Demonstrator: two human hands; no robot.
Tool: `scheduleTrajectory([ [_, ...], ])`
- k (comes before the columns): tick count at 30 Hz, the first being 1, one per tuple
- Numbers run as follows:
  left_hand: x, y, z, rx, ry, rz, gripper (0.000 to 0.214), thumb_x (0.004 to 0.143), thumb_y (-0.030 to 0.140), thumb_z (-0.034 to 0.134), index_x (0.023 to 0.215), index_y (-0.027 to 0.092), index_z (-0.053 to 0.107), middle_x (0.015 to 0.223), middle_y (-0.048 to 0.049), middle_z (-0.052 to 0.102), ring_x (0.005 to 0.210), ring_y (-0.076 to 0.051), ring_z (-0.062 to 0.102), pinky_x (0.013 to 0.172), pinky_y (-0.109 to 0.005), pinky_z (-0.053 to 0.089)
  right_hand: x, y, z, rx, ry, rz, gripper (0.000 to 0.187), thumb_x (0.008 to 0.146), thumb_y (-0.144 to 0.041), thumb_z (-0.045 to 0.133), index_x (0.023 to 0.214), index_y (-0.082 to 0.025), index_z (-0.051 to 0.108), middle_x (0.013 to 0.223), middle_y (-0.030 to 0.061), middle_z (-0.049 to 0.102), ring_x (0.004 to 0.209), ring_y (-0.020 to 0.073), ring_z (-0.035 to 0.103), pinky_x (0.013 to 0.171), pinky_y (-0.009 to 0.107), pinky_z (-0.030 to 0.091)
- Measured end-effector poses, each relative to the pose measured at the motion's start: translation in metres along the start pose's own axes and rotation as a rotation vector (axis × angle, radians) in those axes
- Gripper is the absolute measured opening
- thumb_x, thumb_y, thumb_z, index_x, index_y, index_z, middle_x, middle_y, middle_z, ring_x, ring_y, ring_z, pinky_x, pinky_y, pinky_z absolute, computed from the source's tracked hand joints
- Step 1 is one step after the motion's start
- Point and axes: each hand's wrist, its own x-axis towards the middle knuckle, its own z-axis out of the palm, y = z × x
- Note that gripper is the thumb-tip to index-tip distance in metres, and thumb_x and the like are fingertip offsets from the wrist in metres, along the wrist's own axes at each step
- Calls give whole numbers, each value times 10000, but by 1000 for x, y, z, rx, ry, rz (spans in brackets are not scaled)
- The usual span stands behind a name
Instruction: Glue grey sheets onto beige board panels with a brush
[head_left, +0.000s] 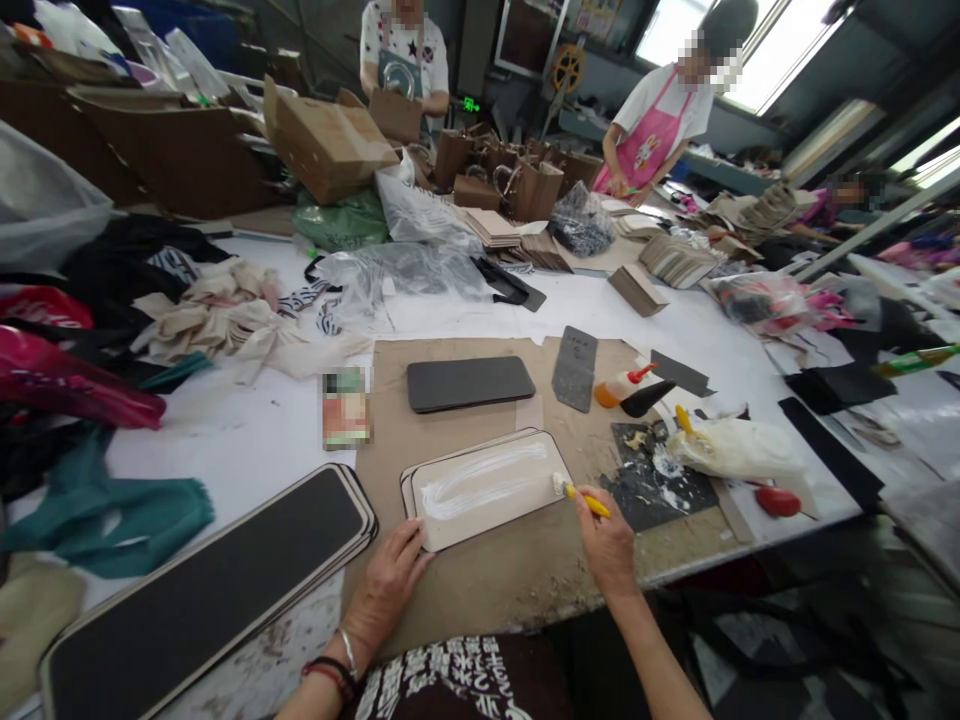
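My right hand (606,540) grips a yellow-handled glue brush (587,498), with its white bristles touching the right edge of a cream rectangular panel (486,490). White glue lies in long streaks across that panel. My left hand (386,585) rests flat with its fingers spread on the panel's lower left corner. The panel sits on a brown cardboard sheet (450,590). Farther up the sheet lies a dark grey rounded panel (470,384). A stack of long black-faced panels (202,580) lies to my left.
A glue-smeared black mat (652,480), a white glue bag (735,450) and an orange-capped bottle (622,384) stand to the right. Fabric scraps (202,320) lie to the left. Brown paper bags (525,190) crowd the far table, where several co-workers (652,125) stand.
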Motion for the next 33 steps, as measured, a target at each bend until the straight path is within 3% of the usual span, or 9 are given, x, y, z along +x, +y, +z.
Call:
scheduleTrajectory([
  [6,0,2,0,5,-2,-6,240,863,275,468,1046,171,583,1052,-96,632,981,-194,607,833,-339,545,-28,-59,15,216,-144,-129,187,896,-276,449,916,-186,612,840,58,657,810,163,621,737,281,516],
  [12,0,5,1,-26,-4,-69,230,856,264,478,1045,168,567,1054,-102,624,981,-201,604,837,-356,540,-21,-59,7,199,-90,-140,156,876,-267,488,911,-183,615,838,65,652,792,178,622,725,315,532],
  [14,1,6,0,-33,-2,-77,215,856,261,477,1026,167,569,1041,-100,628,968,-198,608,830,-354,541,-26,-65,13,214,-123,-183,143,874,-244,489,922,-193,615,839,62,653,802,180,617,730,324,531],
  [17,2,6,-1,-22,-4,-71,197,854,262,480,989,150,571,1019,-108,632,939,-196,613,810,-344,546,-42,-93,27,312,-234,-212,143,875,-195,481,948,-207,603,852,58,650,822,171,608,745,314,526],
  [22,1,5,0,-22,-10,-69,177,847,251,492,963,148,578,1003,-105,639,920,-197,618,792,-341,550,-52,-131,38,453,-352,-107,149,875,-192,468,918,-207,609,838,49,646,806,160,608,732,287,520],
  [26,2,3,0,-38,-14,-65,162,848,236,488,950,162,590,1006,-96,638,941,-190,610,811,-335,543,-35,-132,44,513,-308,-16,117,864,-218,499,899,-197,609,841,48,644,809,156,609,747,274,507],
  [33,6,3,-4,-7,-44,-39,143,843,237,498,901,165,606,989,-90,643,913,-191,611,807,-340,542,-4,-135,83,648,-326,151,179,849,-332,512,834,-178,602,805,39,624,730,138,598,670,232,488],
])
